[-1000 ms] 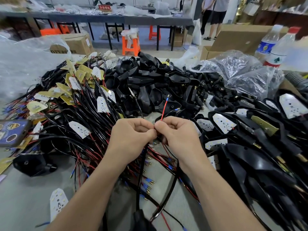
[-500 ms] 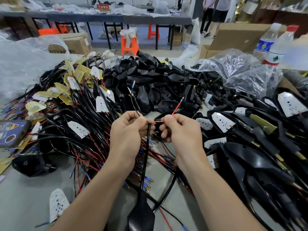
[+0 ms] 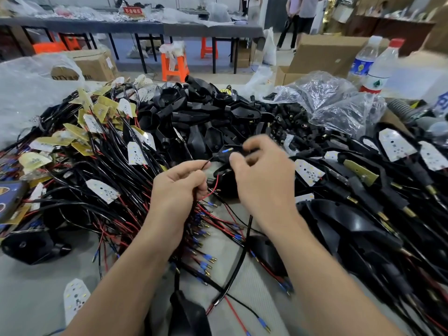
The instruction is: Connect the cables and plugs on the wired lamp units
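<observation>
**A:** What is shown nearest, below the left hand (image 3: 178,187)?

**B:** A black housing (image 3: 188,316) is seen directly below the left hand, at the lower edge. A sleeved cable (image 3: 238,265) is shown below and right of it. A loose LED board (image 3: 75,297) is laid below and left of it, on the table (image 3: 29,287).

**A:** How is the left hand itself held?

**B:** It is closed in a fist around wires. A thin black wire (image 3: 202,166) is pinched between thumb and forefinger, and a red wire (image 3: 214,187) is looped out at its right side.

**A:** And the right hand (image 3: 261,180)?

**B:** It is placed just right of the left hand, apart from it, with fingers curled. It is blurred, so whether anything is gripped cannot be told. A blue plug (image 3: 226,150) is seen just beside its fingertips, above and right of the left hand.

**A:** What is spread around?

**B:** A wire heap (image 3: 104,195) with boards attached is shown left of the left hand, and wired lamps (image 3: 363,226) right of it.

**A:** Farther off?

**B:** A housing pile (image 3: 208,112) is seen beyond the left hand. Bags (image 3: 327,100) and two bottles (image 3: 378,66) are seen beyond and right of it.
</observation>
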`<state>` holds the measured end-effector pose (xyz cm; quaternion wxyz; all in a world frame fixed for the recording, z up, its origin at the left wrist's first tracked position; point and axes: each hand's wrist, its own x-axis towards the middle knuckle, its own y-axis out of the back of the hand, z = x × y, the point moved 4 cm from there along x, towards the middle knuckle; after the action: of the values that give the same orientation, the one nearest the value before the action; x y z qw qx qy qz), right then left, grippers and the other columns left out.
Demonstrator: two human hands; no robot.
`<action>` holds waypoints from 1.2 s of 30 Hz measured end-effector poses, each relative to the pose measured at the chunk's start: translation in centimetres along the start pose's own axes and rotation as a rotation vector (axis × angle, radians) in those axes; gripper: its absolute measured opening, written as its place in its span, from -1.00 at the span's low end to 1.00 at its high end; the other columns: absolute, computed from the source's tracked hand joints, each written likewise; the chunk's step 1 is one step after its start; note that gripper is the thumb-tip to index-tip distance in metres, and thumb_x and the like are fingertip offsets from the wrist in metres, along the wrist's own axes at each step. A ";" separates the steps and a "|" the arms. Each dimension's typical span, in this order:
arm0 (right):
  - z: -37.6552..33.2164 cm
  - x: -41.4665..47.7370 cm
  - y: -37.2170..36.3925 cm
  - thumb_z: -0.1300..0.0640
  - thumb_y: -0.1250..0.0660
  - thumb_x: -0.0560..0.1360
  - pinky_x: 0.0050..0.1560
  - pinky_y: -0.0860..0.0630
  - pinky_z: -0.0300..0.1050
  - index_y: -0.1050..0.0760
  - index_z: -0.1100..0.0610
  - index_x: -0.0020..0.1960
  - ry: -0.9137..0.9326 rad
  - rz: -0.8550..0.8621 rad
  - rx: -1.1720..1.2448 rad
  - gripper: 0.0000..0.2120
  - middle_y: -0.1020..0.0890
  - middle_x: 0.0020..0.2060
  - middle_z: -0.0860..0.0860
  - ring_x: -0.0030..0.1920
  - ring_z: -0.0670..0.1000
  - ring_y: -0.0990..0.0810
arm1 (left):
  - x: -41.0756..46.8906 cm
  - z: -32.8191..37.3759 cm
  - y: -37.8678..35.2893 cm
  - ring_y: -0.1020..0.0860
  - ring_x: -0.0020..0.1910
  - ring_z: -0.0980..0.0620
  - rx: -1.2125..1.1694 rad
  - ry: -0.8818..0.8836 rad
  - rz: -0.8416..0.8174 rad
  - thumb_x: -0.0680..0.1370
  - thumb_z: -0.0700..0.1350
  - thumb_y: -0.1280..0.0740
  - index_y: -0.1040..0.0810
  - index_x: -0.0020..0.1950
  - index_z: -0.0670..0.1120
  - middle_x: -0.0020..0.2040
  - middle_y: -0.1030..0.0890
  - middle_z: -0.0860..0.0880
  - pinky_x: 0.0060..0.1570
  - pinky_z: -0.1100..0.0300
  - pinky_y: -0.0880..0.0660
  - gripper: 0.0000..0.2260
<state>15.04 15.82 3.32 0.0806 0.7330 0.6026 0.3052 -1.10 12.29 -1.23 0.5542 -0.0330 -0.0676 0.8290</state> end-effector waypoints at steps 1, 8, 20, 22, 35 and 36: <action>-0.8 0.9 0.7 0.03 -0.39 0.49 0.01 -0.47 -0.09 -0.55 -0.03 0.03 0.070 0.029 -0.040 -0.87 -0.67 -0.29 -0.09 -0.14 0.03 -0.60 | 0.0 0.0 -0.1 -0.56 -0.37 0.11 0.019 -0.004 0.011 0.59 -0.35 -0.35 -0.78 -0.13 -0.03 -0.34 -0.64 -0.04 -0.30 0.32 -0.55 -0.70; 0.7 12.9 1.5 0.28 -0.24 0.52 -0.32 -0.42 -0.15 -0.46 0.22 -0.25 0.110 -0.335 -0.824 -0.83 -0.51 -0.27 0.13 -0.26 0.14 -0.51 | -0.1 0.0 -0.3 -0.63 -0.32 0.13 0.063 -0.035 0.009 0.56 -0.40 -0.37 -0.78 -0.16 0.03 -0.18 -0.76 -0.07 -0.30 0.34 -0.56 -0.65; 7.5 15.9 -2.2 0.39 -0.22 0.59 -0.28 -0.46 -0.03 -0.42 0.23 -0.26 -0.088 -0.747 -0.938 -0.75 -0.52 -0.31 0.18 -0.35 0.15 -0.50 | 0.4 0.1 0.4 -0.56 -0.39 0.15 0.100 -0.070 0.035 0.47 -0.11 -0.46 -0.77 -0.18 0.07 -0.29 -0.73 -0.02 -0.33 0.36 -0.48 -0.88; 6.4 15.9 -1.5 0.39 -0.18 0.56 -0.36 -0.46 -0.14 -0.40 0.26 -0.26 -0.029 -0.706 -1.043 -0.77 -0.48 -0.30 0.17 -0.32 0.14 -0.50 | 0.7 0.1 0.6 -0.54 -0.42 0.13 0.103 -0.068 0.060 0.56 -0.25 -0.41 -0.76 -0.16 0.02 -0.30 -0.72 -0.06 -0.37 0.37 -0.47 -0.79; 2.6 0.5 -1.3 0.39 -0.28 0.57 -0.39 -0.42 -0.22 -0.58 0.12 -0.05 -0.452 -0.216 0.918 -0.79 -0.59 -0.31 0.09 -0.41 -0.03 -0.49 | -0.2 0.4 1.4 -0.59 -0.35 0.26 0.220 -0.175 0.171 0.45 -0.03 -0.49 -0.75 -0.15 0.24 -0.29 -0.72 0.12 -0.14 0.22 -0.50 -0.87; 2.9 0.2 -1.3 0.40 -0.26 0.58 -0.37 -0.41 -0.21 -0.60 0.13 -0.03 -0.455 -0.212 0.968 -0.77 -0.59 -0.29 0.11 -0.39 -0.03 -0.49 | -0.1 0.4 1.6 -0.58 -0.36 0.27 0.224 -0.172 0.185 0.43 0.00 -0.48 -0.75 -0.16 0.25 -0.29 -0.72 0.13 -0.14 0.21 -0.50 -0.88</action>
<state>15.53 17.09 0.43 -0.1074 0.6693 0.7120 -0.1833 -2.55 11.56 -1.09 0.4680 0.0942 -0.0187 0.8785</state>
